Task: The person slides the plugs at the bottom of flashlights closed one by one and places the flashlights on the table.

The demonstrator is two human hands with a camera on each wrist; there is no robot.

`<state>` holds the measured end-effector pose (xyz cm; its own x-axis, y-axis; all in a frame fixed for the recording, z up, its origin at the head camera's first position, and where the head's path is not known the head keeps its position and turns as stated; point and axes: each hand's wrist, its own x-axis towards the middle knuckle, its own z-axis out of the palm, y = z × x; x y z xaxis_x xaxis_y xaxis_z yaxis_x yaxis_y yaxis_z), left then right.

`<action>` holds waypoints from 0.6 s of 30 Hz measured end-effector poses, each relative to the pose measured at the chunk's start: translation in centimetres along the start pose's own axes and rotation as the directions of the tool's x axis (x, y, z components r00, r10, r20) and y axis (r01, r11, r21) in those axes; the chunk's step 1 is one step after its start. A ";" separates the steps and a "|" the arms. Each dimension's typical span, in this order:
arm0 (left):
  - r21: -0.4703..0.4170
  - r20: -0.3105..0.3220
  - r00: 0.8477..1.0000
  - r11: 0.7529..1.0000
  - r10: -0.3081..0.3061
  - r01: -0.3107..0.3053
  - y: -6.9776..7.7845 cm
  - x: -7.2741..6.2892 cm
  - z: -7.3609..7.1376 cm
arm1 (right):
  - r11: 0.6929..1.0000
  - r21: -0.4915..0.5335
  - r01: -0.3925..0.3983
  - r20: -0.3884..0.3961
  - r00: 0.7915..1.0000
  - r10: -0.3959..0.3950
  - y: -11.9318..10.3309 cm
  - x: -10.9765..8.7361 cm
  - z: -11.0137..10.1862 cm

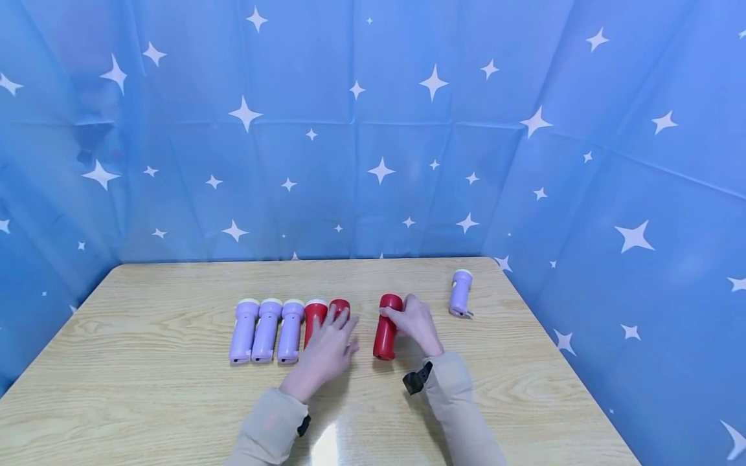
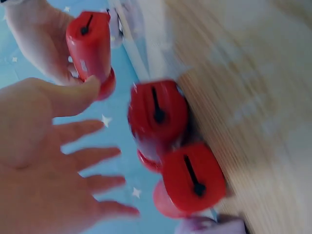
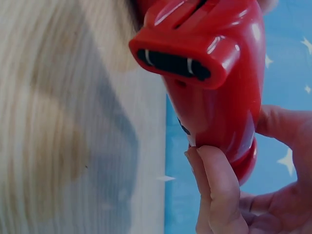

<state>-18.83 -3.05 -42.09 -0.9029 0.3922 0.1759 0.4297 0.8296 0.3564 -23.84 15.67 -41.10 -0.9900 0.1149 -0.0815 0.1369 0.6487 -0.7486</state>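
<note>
My right hand grips a red flashlight near its head, thumb on one side and fingers on the other. The right wrist view shows that flashlight close up, its tail toward the camera. Fingers spread, my left hand hovers over the right end of a flashlight row; whether it touches them cannot be told. Two red flashlights, one beside another, lie partly hidden under it. In the left wrist view the left hand has nothing in its grasp, with red tails beside it.
Three lilac flashlights, the leftmost included, lie side by side left of the red ones. Another lilac flashlight lies alone at the back right. The wooden table ends at a blue star-patterned curtain.
</note>
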 end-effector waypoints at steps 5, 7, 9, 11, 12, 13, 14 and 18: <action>0.028 0.121 0.973 0.981 -0.195 0.193 -0.8 -0.4 -0.4 | 0.999 -0.023 0.022 0.013 1.000 -0.021 -0.2 0.3 0.9; 0.024 0.159 0.959 0.972 -0.235 0.234 -1.0 -0.6 -0.4 | 0.999 -0.034 0.040 0.023 0.999 -0.039 -0.4 0.4 1.3; 0.022 0.180 0.950 0.966 -0.256 0.257 -1.1 -0.6 -0.3 | 0.997 -0.041 0.060 0.043 0.997 -0.059 -0.6 0.5 1.7; 0.021 0.196 0.944 0.963 -0.267 0.268 -1.1 -0.6 -0.3 | 0.996 -0.050 0.073 0.060 0.996 -0.070 -0.9 0.7 2.2; 0.022 0.201 0.942 0.962 -0.269 0.271 -1.2 -0.6 -0.2 | 0.996 -0.050 0.076 0.071 0.995 -0.073 -1.0 0.8 2.5; 0.023 0.206 0.940 0.962 -0.272 0.274 -1.2 -0.6 -0.2 | 0.996 -0.055 0.076 0.080 0.994 -0.072 -1.1 0.9 2.8; 0.026 0.209 0.938 0.961 -0.275 0.276 -1.2 -0.6 -0.1 | 0.996 -0.056 0.076 0.089 0.994 -0.071 -1.2 1.0 3.0; 0.041 0.221 0.932 0.957 -0.289 0.287 -1.2 -0.6 0.1 | 0.997 -0.049 0.064 0.110 0.992 -0.058 -1.6 1.4 3.9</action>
<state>-18.83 -4.26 -42.72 -0.9666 0.2137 -0.1416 0.1521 0.9227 0.3542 -25.58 11.84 -42.55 -0.9940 -0.0063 -0.1096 0.0749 0.6910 -0.7190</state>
